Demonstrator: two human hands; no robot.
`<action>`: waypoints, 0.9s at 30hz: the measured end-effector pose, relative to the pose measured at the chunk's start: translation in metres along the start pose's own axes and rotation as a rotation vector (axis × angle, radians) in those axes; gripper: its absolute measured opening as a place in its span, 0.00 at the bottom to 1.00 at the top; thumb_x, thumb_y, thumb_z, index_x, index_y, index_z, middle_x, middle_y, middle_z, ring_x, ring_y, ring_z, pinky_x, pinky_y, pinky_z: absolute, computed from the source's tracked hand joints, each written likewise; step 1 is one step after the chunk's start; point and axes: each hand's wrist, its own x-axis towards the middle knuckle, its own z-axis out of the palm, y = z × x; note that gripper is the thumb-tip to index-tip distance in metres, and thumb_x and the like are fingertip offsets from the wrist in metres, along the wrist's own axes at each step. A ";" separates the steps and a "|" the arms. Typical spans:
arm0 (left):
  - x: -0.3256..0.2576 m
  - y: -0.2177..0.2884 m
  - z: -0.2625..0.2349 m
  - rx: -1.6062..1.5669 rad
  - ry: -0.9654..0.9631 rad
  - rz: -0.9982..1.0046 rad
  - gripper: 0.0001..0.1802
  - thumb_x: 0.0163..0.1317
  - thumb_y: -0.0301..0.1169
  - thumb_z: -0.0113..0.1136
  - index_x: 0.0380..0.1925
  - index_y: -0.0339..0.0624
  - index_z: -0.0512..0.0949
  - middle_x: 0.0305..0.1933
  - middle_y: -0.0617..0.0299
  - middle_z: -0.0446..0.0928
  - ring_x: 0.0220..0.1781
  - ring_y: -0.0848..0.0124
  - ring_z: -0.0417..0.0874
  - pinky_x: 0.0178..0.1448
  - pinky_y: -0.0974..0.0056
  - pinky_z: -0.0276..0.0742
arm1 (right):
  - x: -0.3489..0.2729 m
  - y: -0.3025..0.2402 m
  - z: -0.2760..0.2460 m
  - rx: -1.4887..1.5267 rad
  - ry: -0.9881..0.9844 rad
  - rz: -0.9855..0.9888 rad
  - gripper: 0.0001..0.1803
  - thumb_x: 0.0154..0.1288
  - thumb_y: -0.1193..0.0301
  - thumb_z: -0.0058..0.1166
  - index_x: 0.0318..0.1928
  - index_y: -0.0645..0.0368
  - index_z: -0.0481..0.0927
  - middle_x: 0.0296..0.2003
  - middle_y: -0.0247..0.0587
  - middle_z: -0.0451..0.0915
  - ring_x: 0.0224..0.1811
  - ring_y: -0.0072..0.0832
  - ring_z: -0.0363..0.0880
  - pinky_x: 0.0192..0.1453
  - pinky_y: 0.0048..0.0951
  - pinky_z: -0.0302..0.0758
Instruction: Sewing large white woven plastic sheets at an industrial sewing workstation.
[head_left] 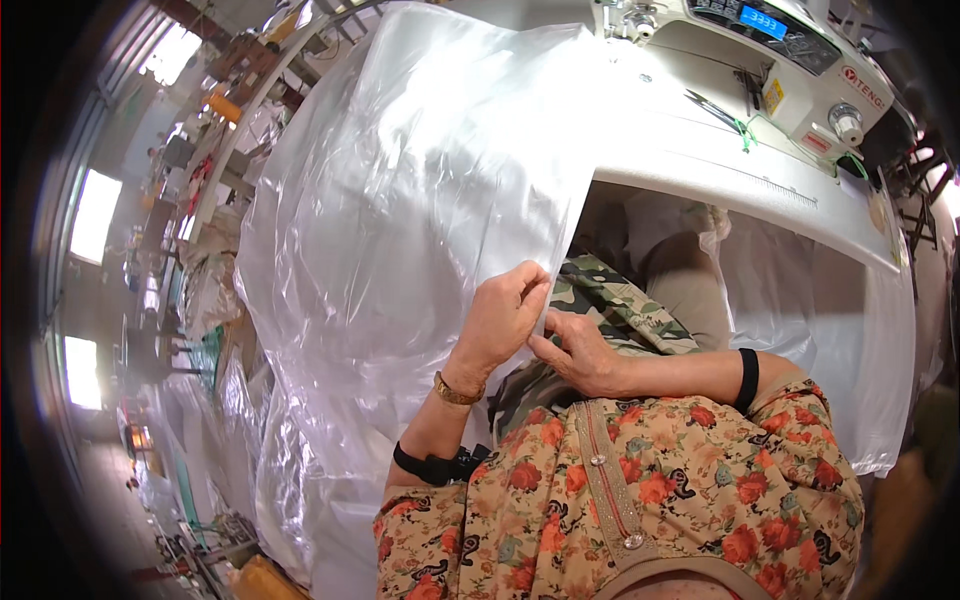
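Sheet [400, 180] lies left of the machine [820, 80]. Left hand [505, 318] pinches the sheet's edge [574, 210]; right hand [588, 355] curls close, can't tell if holding. Keep the edge flat.

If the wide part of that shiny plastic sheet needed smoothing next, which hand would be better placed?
Probably the left hand: it overlaps the plastic sheet, near its right edge. The right hand sits farther right, beside that edge, so it looks farther from the wide part.

Plastic sheet [400, 170] is wht, shirt [700, 485] tan w/ red florals, cloth [632, 305] grn camo.
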 end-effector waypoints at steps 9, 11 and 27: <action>-0.016 -0.026 0.009 0.037 0.125 0.002 0.06 0.60 0.27 0.59 0.33 0.34 0.78 0.30 0.50 0.78 0.28 0.59 0.78 0.34 0.60 0.73 | 0.017 0.006 -0.011 -0.390 -0.263 -0.401 0.11 0.62 0.66 0.56 0.34 0.63 0.77 0.31 0.54 0.79 0.34 0.51 0.78 0.40 0.48 0.74; -0.022 -0.025 0.009 0.046 0.155 -0.006 0.06 0.59 0.26 0.59 0.34 0.35 0.79 0.32 0.50 0.78 0.30 0.56 0.80 0.36 0.59 0.74 | 0.028 -0.001 -0.037 -0.518 -0.274 -0.391 0.07 0.61 0.67 0.57 0.34 0.57 0.79 0.28 0.46 0.78 0.35 0.47 0.79 0.39 0.44 0.76; -0.049 0.016 0.012 0.495 0.165 0.369 0.27 0.55 0.19 0.52 0.59 0.30 0.71 0.40 0.51 0.76 0.29 0.61 0.81 0.30 0.62 0.76 | 0.179 0.018 -0.218 -1.275 0.040 -0.644 0.18 0.68 0.54 0.50 0.47 0.52 0.80 0.43 0.38 0.79 0.53 0.33 0.72 0.65 0.40 0.61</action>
